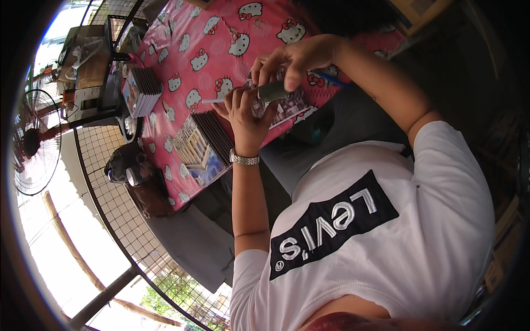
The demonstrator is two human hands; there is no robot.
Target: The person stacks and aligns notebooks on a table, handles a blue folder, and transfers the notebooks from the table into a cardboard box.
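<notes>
My left hand [247, 118], with a metal-banded watch [244, 159] on the wrist, has its fingers and thumb bent around the left end of a small dark green block-like object [272, 91]. Over the object's right end lies the thumb of my right hand [292, 59]; its other fingers curl down on the far side, their tips partly hidden. I cannot make out what kind of thing it is. Beneath both hands, a spiral-bound notebook [290, 107] with a printed cover lies near the table edge. A thin pale strip [212, 101] sticks out left of my left hand.
A pink patterned cloth covers the table [182, 60]. Left of my left wrist lies a stack of spiral notebooks [201, 146], with another stack [141, 91] farther off. A blue pen-like item [334, 80] is by my right forearm. Bags [138, 171] and a fan [34, 142] stand left.
</notes>
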